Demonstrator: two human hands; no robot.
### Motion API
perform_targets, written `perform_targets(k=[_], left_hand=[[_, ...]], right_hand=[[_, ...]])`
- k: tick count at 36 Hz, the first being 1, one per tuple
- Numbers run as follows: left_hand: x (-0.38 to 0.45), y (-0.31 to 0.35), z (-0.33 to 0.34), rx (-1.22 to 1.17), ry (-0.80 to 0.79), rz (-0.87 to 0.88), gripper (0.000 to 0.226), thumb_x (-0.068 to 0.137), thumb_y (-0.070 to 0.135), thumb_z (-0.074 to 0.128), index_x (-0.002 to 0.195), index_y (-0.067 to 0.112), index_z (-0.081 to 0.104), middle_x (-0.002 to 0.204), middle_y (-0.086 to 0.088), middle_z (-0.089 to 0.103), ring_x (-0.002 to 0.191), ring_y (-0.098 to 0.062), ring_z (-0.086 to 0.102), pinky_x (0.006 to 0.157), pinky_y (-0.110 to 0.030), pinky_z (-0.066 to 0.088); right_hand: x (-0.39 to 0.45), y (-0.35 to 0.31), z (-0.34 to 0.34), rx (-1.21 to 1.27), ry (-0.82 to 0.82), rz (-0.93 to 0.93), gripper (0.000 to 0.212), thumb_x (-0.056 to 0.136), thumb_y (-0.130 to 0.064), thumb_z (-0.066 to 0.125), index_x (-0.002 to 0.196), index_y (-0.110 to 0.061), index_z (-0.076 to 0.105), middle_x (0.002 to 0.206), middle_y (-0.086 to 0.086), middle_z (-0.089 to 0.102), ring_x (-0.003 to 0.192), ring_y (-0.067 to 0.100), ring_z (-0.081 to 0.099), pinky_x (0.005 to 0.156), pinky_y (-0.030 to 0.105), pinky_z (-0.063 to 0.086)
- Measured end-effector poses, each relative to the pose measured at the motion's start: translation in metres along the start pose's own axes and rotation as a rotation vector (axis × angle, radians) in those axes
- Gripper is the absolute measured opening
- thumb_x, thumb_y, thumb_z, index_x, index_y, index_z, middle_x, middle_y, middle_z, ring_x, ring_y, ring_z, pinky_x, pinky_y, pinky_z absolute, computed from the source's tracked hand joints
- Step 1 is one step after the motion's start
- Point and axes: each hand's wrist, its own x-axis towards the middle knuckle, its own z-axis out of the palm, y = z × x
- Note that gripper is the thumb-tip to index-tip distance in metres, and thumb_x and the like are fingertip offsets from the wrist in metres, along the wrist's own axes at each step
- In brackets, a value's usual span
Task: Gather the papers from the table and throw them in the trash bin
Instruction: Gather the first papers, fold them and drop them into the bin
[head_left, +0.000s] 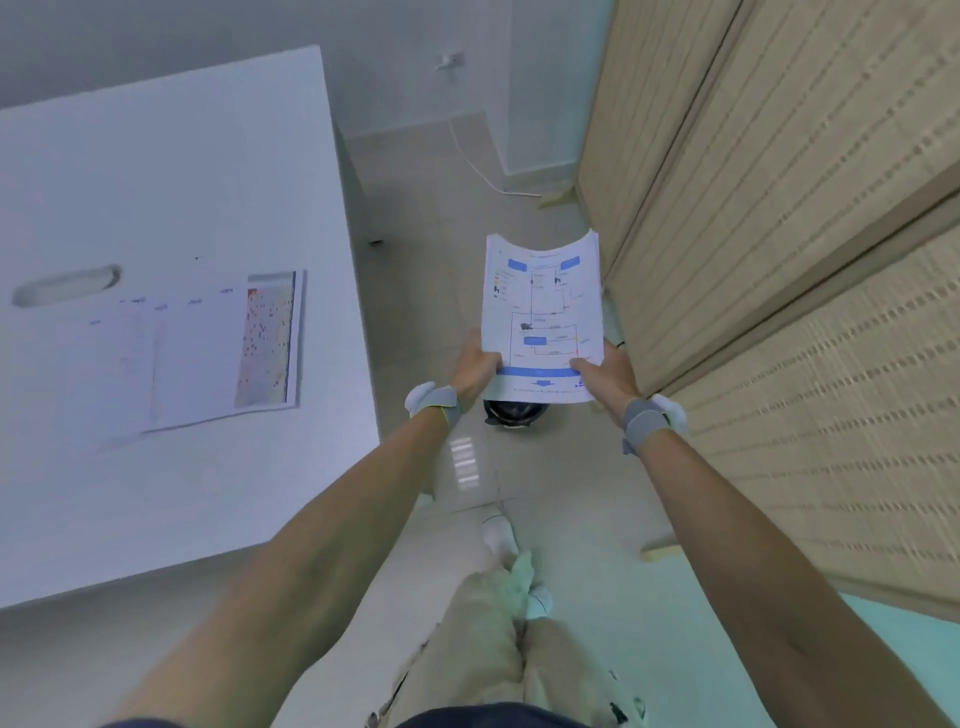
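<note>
left hand (475, 366), right hand (605, 376) | grip papers (543, 312) | print unreadable

No text can be read: the held sheet (543, 317) shows a blue block diagram with blurred labels, and the print on the counter papers (208, 353) is too faint.

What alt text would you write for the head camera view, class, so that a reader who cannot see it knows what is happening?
Both hands, the left hand and right hand, hold a printed diagram sheet above a dark trash bin on the floor. More papers lie on the white table to the left.
</note>
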Motion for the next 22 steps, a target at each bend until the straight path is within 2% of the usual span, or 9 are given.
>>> perform_targets(k=[4,8,12,15,19,21,22], left_hand=[[0.03,-0.008,0.01,-0.036,0.03,-0.02,0.053,0.095,-0.003,0.047,0.146,0.009,0.041,0.146,-0.013,0.056,0.13,-0.033,0.055,0.108,-0.044,0.047],[0.058,-0.022,0.022,-0.058,0.029,-0.064,0.054,0.095,-0.003,0.047,0.147,0.009,0.042,0.146,-0.013,0.057,0.132,-0.035,0.056,0.11,-0.046,0.048],[0.096,-0.047,0.035,-0.069,0.018,-0.128,0.053,0.098,-0.002,0.047,0.149,0.012,0.038,0.148,-0.013,0.056,0.133,-0.034,0.056,0.114,-0.052,0.046],[0.116,-0.064,0.046,-0.076,0.019,-0.17,0.049,0.1,0.0,0.049,0.147,0.012,0.039,0.147,-0.014,0.057,0.132,-0.034,0.057,0.113,-0.05,0.048],[0.144,-0.09,0.061,-0.076,0.034,-0.238,0.052,0.098,-0.003,0.052,0.147,0.01,0.042,0.148,-0.014,0.056,0.134,-0.034,0.055,0.113,-0.047,0.048],[0.167,-0.106,0.074,-0.074,0.042,-0.27,0.053,0.098,-0.003,0.053,0.149,0.01,0.044,0.149,-0.014,0.056,0.135,-0.034,0.055,0.114,-0.048,0.047],[0.179,-0.115,0.079,-0.066,0.047,-0.295,0.053,0.098,-0.002,0.054,0.148,0.01,0.045,0.148,-0.013,0.057,0.134,-0.034,0.056,0.114,-0.048,0.048]], right_hand=[[0.035,0.004,0.005,-0.019,-0.032,0.023,0.039,0.097,-0.012,0.059,0.136,-0.017,0.061,0.134,0.005,0.068,0.105,0.023,0.066,0.085,0.029,0.053],[0.065,0.016,0.01,-0.049,-0.05,0.067,0.039,0.094,-0.013,0.059,0.132,-0.019,0.062,0.13,0.003,0.07,0.096,0.022,0.066,0.066,0.022,0.05],[0.109,0.042,0.024,-0.088,-0.093,0.12,0.039,0.093,-0.011,0.063,0.132,-0.013,0.061,0.131,0.007,0.069,0.104,0.026,0.067,0.085,0.032,0.056],[0.129,0.062,0.033,-0.111,-0.079,0.144,0.036,0.092,-0.011,0.064,0.128,-0.011,0.062,0.127,0.008,0.07,0.098,0.024,0.065,0.085,0.033,0.055],[0.155,0.089,0.047,-0.145,-0.098,0.205,0.034,0.091,-0.014,0.065,0.125,-0.011,0.063,0.125,0.01,0.071,0.105,0.032,0.07,0.091,0.048,0.061],[0.176,0.107,0.058,-0.175,-0.105,0.229,0.035,0.092,-0.014,0.065,0.127,-0.012,0.063,0.125,0.01,0.072,0.102,0.032,0.071,0.082,0.046,0.063],[0.186,0.116,0.064,-0.188,-0.113,0.245,0.035,0.093,-0.014,0.064,0.128,-0.012,0.063,0.125,0.01,0.072,0.097,0.03,0.071,0.069,0.04,0.064]])
